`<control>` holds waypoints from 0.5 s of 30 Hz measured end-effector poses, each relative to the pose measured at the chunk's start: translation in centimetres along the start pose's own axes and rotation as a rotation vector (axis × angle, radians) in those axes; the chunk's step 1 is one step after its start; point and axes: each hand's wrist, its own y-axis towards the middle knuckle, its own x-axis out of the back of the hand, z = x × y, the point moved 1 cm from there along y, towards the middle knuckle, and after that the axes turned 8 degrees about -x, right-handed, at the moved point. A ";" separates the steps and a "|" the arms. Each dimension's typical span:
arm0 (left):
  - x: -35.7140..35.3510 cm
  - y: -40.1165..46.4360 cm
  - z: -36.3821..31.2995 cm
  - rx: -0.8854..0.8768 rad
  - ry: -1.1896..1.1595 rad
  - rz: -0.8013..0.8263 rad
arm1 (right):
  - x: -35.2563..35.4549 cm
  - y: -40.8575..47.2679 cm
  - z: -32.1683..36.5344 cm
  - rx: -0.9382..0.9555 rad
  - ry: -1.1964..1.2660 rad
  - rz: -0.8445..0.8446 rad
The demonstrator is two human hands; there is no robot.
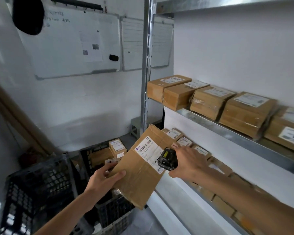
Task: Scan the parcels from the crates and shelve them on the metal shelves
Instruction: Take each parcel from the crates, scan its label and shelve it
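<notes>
My left hand [103,177] grips a flat brown cardboard parcel [139,173] by its left edge, thumb on top, tilted with its white barcode label facing up. My right hand [187,164] holds a black handheld scanner [167,159] just over the label's right end. Below them stands a black plastic crate [90,158] with several small parcels inside. The metal shelves [210,122] on the right carry rows of brown parcels on two levels.
A second black crate [36,189] stands at lower left, nearer to me. A steel shelf upright [145,68] rises in the middle. Whiteboards [71,43] hang on the back wall. A small grey stool [135,126] sits on the floor by the upright.
</notes>
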 end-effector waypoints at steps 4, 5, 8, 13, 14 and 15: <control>0.0 -1.0 0.1 -0.013 -0.010 0.014 | -0.1 -2.3 -0.4 -0.069 -0.027 0.017; 0.0 -1.3 0.1 -0.015 -0.011 0.021 | -0.1 -2.9 -0.4 -0.081 -0.032 0.024; -0.1 -2.5 -0.5 -0.034 -0.014 0.052 | 0.1 -4.5 -0.4 -0.107 -0.040 0.032; 0.1 -4.0 -1.4 -0.037 -0.006 0.086 | 1.0 -7.0 -0.7 -0.170 -0.044 0.036; 0.2 -4.3 -1.6 -0.037 -0.008 0.090 | 1.2 -7.4 -0.9 -0.181 -0.041 0.038; 0.2 -4.5 -1.7 -0.039 -0.006 0.094 | 1.4 -7.8 -1.0 -0.190 -0.046 0.041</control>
